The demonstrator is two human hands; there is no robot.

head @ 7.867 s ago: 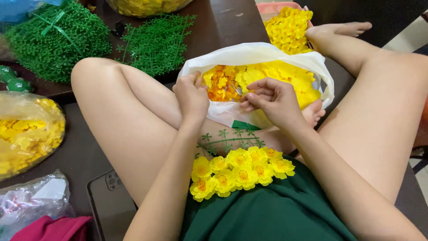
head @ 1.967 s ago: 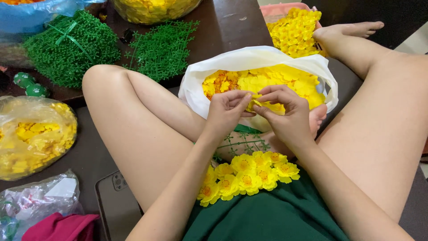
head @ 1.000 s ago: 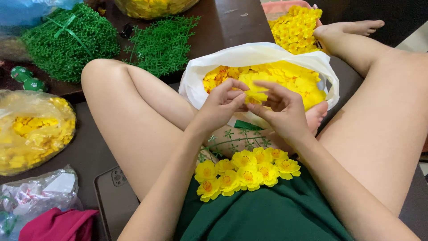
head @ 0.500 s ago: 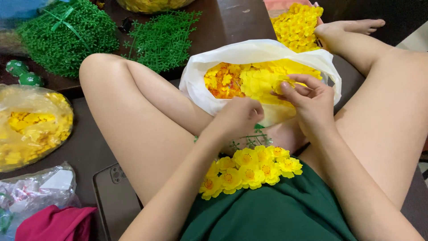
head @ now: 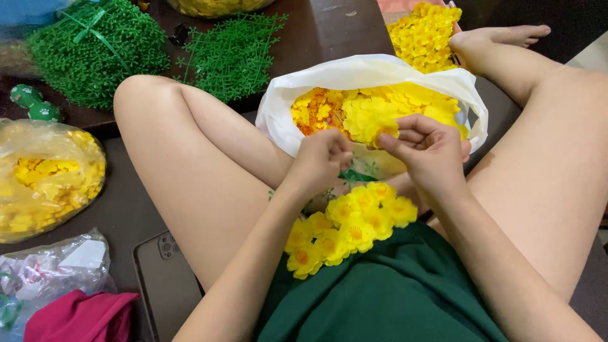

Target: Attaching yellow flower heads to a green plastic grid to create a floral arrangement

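Observation:
A white plastic bag (head: 297, 95) full of yellow and orange fabric flower petals (head: 354, 111) rests between my crossed legs. My right hand (head: 427, 152) pinches a yellow petal (head: 384, 132) at the bag's front edge. My left hand (head: 322, 161) is closed in front of the bag, its fingertips close to the right hand's; what it grips is hidden. A cluster of finished yellow flowers (head: 345, 225) lies on my lap, on green cloth (head: 392, 297).
Green plastic foliage (head: 95, 50) and sprigs (head: 231, 54) lie on the dark table at the back. A clear bag of yellow petals (head: 44, 180) sits at left, a phone (head: 161, 278) by my thigh, pink cloth (head: 79, 316) bottom left, more yellow flowers (head: 424, 31) at the back right.
My right hand has come out of the bag with a yellow petal and moved toward my left hand, which has risen from my lap to meet it.

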